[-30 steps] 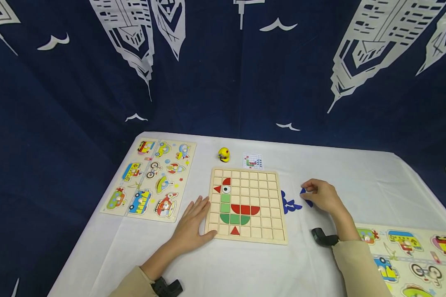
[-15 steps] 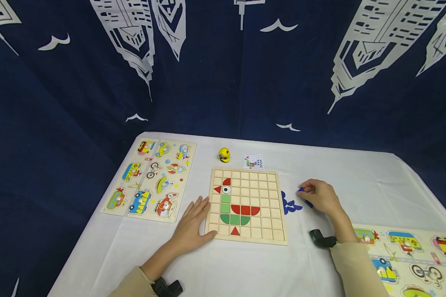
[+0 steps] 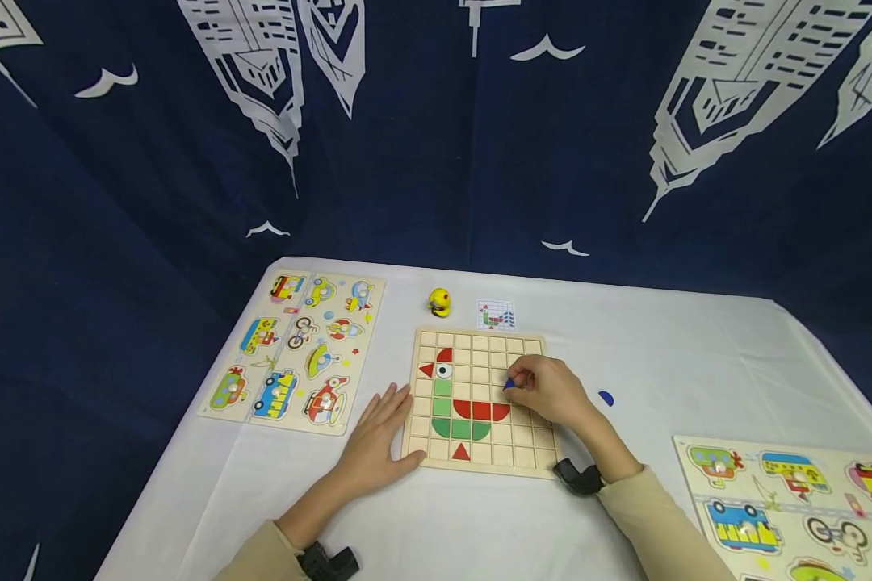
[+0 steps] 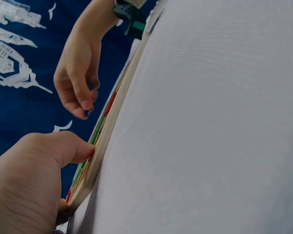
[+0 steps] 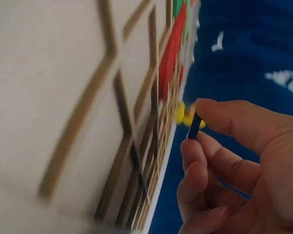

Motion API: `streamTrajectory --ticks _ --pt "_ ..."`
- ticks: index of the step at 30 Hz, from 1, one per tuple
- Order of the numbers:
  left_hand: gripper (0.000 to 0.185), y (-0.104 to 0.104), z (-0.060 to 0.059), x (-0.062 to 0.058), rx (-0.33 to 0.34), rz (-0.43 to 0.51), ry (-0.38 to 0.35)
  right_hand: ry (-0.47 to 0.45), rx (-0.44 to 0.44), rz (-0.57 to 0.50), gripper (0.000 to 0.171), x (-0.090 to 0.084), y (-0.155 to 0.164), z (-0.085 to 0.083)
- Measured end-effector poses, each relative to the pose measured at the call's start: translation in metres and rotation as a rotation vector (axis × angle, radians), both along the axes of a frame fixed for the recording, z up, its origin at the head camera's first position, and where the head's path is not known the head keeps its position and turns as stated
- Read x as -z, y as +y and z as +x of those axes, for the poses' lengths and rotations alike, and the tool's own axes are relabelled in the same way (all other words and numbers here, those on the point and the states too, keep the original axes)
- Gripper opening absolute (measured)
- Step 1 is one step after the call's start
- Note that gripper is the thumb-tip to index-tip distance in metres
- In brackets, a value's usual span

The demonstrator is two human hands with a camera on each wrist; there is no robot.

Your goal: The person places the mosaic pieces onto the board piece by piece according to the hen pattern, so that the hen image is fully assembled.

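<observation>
A wooden grid board [image 3: 523, 460] lies on the white tablecloth and carries red and green pieces that form a bird shape [image 3: 459, 407]. My right hand [image 3: 514, 382] hovers over the middle of the board and pinches a small blue piece [image 3: 508, 386] between thumb and forefinger. The right wrist view shows that blue piece [image 5: 194, 126] held edge-on just above the grid cells [image 5: 112, 97]. My left hand [image 3: 385, 420] lies flat on the cloth, fingers straight, touching the board's left edge [image 4: 105, 141].
One loose blue piece [image 3: 606, 398] lies right of the board. A yellow toy [image 3: 439, 302] and a pattern card [image 3: 495, 315] sit behind it. Vehicle peg puzzles lie at the left [image 3: 294, 351] and near right [image 3: 792, 500]. A dark curtain hangs behind.
My right hand has lifted a blue piece from the cloth right of the board and carried it left over the board's middle. The left hand has stayed put.
</observation>
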State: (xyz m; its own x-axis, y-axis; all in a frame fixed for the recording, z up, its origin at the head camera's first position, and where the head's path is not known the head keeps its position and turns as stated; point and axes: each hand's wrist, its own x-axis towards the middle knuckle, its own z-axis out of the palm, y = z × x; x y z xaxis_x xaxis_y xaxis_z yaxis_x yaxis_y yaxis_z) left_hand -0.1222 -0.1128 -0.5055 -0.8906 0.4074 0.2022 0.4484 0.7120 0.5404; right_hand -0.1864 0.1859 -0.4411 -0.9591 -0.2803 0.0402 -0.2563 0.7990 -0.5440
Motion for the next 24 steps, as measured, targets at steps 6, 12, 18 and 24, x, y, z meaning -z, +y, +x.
streamTrajectory --ticks 6,12,18,24 --pt "0.082 0.000 0.000 0.001 0.004 -0.003 0.006 -0.032 -0.019 0.070 0.015 0.002 -0.014 -0.002" --pt "0.083 -0.001 -0.001 0.000 0.006 -0.011 0.011 -0.023 -0.035 0.095 0.016 0.004 -0.017 -0.004" --pt "0.083 -0.002 -0.001 0.001 0.004 -0.024 0.003 -0.031 -0.045 0.104 0.017 0.004 -0.016 -0.005" --pt "0.084 -0.001 -0.001 -0.001 0.009 -0.012 -0.009 -0.030 0.003 0.046 0.015 -0.002 0.000 -0.002"
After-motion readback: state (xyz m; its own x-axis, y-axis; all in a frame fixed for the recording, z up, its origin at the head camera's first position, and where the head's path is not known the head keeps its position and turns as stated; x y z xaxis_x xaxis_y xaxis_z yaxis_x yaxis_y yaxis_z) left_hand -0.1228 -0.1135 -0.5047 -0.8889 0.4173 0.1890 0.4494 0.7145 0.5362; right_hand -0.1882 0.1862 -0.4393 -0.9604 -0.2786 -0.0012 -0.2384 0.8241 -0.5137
